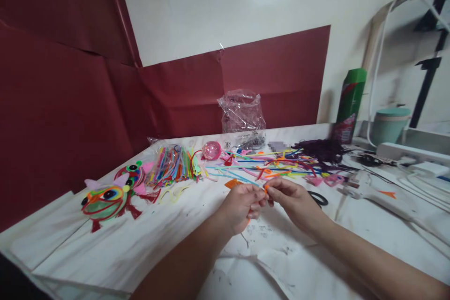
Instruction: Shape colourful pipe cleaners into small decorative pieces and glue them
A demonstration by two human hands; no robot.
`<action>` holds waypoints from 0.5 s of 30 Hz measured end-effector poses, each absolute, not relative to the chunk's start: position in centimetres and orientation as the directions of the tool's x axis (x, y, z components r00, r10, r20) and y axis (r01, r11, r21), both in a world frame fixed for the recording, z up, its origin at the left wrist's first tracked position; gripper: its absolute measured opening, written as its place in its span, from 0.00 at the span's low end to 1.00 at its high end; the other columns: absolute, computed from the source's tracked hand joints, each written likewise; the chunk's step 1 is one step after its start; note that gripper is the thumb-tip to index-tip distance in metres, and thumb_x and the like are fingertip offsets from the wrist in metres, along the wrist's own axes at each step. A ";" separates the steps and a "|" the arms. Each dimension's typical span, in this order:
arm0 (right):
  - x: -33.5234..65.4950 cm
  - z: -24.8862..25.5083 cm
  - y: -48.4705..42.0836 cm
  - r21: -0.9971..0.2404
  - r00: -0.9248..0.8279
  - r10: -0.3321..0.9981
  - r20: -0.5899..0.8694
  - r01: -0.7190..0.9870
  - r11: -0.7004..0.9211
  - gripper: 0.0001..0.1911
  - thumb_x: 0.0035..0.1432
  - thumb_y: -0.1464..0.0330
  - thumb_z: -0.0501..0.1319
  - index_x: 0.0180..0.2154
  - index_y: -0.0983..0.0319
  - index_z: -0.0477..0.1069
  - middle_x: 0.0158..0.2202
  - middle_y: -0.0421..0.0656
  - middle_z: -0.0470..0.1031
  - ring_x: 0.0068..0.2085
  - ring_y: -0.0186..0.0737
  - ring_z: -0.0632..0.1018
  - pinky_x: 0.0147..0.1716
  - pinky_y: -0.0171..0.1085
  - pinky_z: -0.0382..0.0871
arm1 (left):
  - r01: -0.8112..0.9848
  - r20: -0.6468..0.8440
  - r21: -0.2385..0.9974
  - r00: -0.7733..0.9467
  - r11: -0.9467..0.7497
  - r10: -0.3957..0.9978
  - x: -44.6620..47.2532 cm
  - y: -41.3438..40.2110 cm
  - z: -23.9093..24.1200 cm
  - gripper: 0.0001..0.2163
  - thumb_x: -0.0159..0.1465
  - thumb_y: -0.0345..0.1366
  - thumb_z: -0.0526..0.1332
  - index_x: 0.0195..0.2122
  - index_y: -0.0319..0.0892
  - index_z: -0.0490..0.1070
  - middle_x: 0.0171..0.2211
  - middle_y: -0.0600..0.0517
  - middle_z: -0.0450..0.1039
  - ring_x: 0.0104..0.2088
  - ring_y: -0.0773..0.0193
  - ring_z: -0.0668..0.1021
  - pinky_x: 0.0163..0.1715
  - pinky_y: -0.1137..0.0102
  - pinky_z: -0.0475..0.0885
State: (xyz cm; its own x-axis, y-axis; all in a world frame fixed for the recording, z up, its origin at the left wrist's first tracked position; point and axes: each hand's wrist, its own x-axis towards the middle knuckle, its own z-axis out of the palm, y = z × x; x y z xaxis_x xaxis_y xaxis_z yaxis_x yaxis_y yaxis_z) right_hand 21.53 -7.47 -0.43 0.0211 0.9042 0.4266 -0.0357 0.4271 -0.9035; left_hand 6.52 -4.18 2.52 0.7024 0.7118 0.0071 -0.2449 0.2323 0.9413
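Note:
My left hand [243, 204] and my right hand [292, 198] meet over the front middle of the table, fingertips pinched together. Between them is a small orange pipe cleaner [266, 188], mostly hidden by the fingers. A bit of orange also shows below my left hand. Just behind that hand lies a flat orange piece [232, 183]. A black ring-shaped handle [319, 198] rests beside my right wrist, partly covered by it.
Loose coloured pipe cleaners [281, 165] and a bagged bundle [176, 164] lie behind my hands. Two decorated animal-face crafts [105, 201] stand left. A glue gun [383, 204], dark purple tassels [319, 150], a green can [351, 98] and a power strip [411, 154] are right.

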 end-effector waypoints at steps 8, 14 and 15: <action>21.7 0.5 -8.1 -0.852 -0.041 0.876 0.480 0.217 0.477 0.09 0.56 0.62 0.55 0.30 0.61 0.66 0.26 0.40 0.67 0.28 0.35 0.69 0.29 0.35 0.64 | -0.097 -0.031 0.988 0.632 0.119 0.775 6.5 -4.6 3.3 0.08 0.47 0.35 0.61 0.20 0.37 0.63 0.16 0.58 0.59 0.14 0.79 0.54 0.15 0.77 0.43; 22.6 1.3 -8.6 -0.401 -0.354 0.706 0.613 0.631 0.664 0.09 0.58 0.70 0.50 0.29 0.62 0.65 0.28 0.45 0.67 0.31 0.38 0.68 0.30 0.37 0.62 | 0.226 0.149 0.927 0.512 -0.300 0.846 6.6 -4.7 2.9 0.03 0.46 0.28 0.54 0.17 0.38 0.65 0.16 0.57 0.60 0.18 0.74 0.61 0.18 0.76 0.53; 22.7 1.4 -8.6 -0.358 -0.390 0.693 0.606 0.644 0.676 0.09 0.58 0.70 0.49 0.28 0.62 0.66 0.28 0.45 0.67 0.30 0.39 0.67 0.30 0.37 0.62 | 0.274 0.171 0.898 0.504 -0.345 0.846 6.6 -4.8 2.8 0.03 0.46 0.28 0.54 0.17 0.39 0.65 0.16 0.57 0.61 0.19 0.73 0.62 0.19 0.75 0.54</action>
State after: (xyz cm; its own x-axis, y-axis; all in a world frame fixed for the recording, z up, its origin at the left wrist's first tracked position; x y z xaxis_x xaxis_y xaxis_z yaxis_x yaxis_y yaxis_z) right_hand 22.71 -8.59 1.37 -0.3904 0.6929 0.6062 0.6439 0.6761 -0.3581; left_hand 6.61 -4.78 2.80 0.5041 0.8465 0.1712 0.2739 -0.3448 0.8978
